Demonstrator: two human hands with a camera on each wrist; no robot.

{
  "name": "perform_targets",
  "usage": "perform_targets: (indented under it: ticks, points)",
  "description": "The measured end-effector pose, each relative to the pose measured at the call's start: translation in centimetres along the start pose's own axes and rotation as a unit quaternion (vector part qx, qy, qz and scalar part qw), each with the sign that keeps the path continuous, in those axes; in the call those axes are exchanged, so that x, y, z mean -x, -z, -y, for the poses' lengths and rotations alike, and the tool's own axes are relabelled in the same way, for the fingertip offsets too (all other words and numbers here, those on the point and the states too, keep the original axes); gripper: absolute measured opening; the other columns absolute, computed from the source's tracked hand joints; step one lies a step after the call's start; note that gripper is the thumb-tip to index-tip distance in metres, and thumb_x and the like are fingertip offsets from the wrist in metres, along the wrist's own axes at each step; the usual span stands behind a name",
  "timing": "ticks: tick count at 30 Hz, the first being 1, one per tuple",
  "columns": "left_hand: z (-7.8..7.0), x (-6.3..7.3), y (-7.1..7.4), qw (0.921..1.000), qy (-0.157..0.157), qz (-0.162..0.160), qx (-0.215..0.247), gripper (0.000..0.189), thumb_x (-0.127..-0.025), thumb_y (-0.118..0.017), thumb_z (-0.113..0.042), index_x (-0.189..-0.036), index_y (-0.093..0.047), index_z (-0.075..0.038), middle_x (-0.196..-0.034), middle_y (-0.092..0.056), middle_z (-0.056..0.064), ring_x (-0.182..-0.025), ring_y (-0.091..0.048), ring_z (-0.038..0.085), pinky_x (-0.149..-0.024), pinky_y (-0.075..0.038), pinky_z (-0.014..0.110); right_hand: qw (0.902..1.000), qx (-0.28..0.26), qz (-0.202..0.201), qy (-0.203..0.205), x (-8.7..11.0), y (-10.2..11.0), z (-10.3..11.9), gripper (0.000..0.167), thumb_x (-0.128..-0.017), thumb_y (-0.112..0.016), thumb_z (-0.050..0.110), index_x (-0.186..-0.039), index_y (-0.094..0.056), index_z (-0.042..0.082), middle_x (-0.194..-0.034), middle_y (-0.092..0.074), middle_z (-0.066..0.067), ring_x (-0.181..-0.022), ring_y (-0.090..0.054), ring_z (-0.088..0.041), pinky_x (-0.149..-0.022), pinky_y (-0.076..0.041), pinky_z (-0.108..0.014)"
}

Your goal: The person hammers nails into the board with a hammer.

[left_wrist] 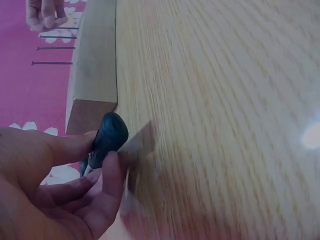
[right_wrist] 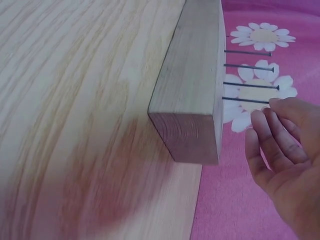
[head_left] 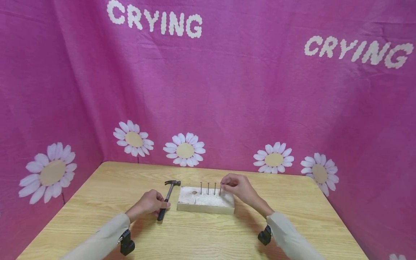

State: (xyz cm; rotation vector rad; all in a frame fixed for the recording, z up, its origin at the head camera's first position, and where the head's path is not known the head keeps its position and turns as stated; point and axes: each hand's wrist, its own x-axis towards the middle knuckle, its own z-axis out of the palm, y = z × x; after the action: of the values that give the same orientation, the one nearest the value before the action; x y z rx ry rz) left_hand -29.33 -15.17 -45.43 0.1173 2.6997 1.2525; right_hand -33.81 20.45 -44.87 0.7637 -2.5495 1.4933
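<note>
On the table lies a pale wooden block [head_left: 205, 208], with several nails [head_left: 208, 189] standing upright in a row on its top. My right hand [head_left: 241, 187] is at the right end of that row, thumb and fingertip pinching the head of the rightmost nail [right_wrist: 245, 100]. Left of the block is a claw hammer [head_left: 168, 195], its head pointing away from me and its black handle [left_wrist: 111, 132] toward me. My left hand [head_left: 150, 203] holds this handle between thumb and fingers. The hammer's head is hidden behind the hand in the left wrist view.
The wood-grain table [head_left: 195, 238] reaches back to a pink cloth [head_left: 227, 108] printed with daisies and lettering, which also hangs at both sides. Small black cameras [head_left: 127, 242] are strapped at both wrists, below the light sleeves [head_left: 104, 234].
</note>
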Motion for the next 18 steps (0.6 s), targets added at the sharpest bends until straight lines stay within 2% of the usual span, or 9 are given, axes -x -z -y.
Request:
perform_targets:
  ticks: [5, 9, 12, 16, 18]
  points:
    - [0.0, -0.1, -0.1, 0.9996, 0.008, -0.020, -0.020, 0.023, -0.090, -0.082, -0.011, -0.080, -0.064, -0.001, -0.072, -0.063, 0.007, -0.056, -0.061, 0.015, -0.054, -0.057, 0.029, 0.9998, 0.009, -0.015, -0.009, 0.4, 0.9, 0.1, 0.016, -0.096, -0.076, 0.006, -0.106, -0.073, -0.006, -0.099, -0.077, -0.016, -0.085, -0.071, -0.011, -0.078, -0.058, -0.022]
    - [0.1, 0.0, -0.1, 0.9993, 0.020, -0.022, -0.024, 0.023, -0.091, -0.082, -0.010, -0.081, -0.063, -0.001, -0.073, -0.060, 0.006, -0.059, -0.060, 0.016, -0.055, -0.057, 0.030, 0.9991, 0.028, -0.026, -0.017, 0.6, 1.8, -0.1, 0.017, -0.096, -0.076, 0.010, -0.107, -0.074, -0.004, -0.100, -0.077, -0.012, -0.085, -0.069, -0.011, -0.078, -0.057, -0.024]
    - [0.1, -0.1, -0.3, 0.9991, 0.010, -0.019, -0.037, 0.022, -0.092, -0.080, -0.011, -0.081, -0.063, -0.002, -0.070, -0.059, 0.005, -0.058, -0.056, 0.014, -0.053, -0.053, 0.027, 0.9973, 0.070, -0.021, -0.004, 0.7, 2.8, -0.5, 0.011, -0.097, -0.075, 0.009, -0.104, -0.074, 0.001, -0.096, -0.077, -0.010, -0.085, -0.068, -0.012, -0.078, -0.057, -0.026]
    - [0.1, -0.2, -0.3, 0.9941, -0.023, -0.028, -0.102, 0.020, -0.092, -0.080, -0.014, -0.082, -0.066, -0.004, -0.069, -0.059, 0.002, -0.062, -0.053, 0.015, -0.057, -0.043, 0.026, 0.9884, 0.147, -0.009, 0.037, 0.8, 4.1, -0.9, 0.004, -0.097, -0.073, 0.007, -0.100, -0.074, 0.003, -0.092, -0.075, -0.003, -0.083, -0.067, -0.010, -0.077, -0.057, -0.029]
    - [0.2, -0.2, -0.3, 0.9895, -0.040, -0.043, -0.132, 0.018, -0.091, -0.080, -0.016, -0.087, -0.068, -0.003, -0.076, -0.064, 0.004, -0.069, -0.056, 0.018, -0.062, -0.044, 0.031, 0.9836, 0.171, -0.008, 0.056, 0.8, 4.6, -0.9, 0.003, -0.097, -0.073, 0.006, -0.100, -0.074, 0.004, -0.091, -0.074, 0.000, -0.083, -0.068, -0.011, -0.077, -0.058, -0.032]
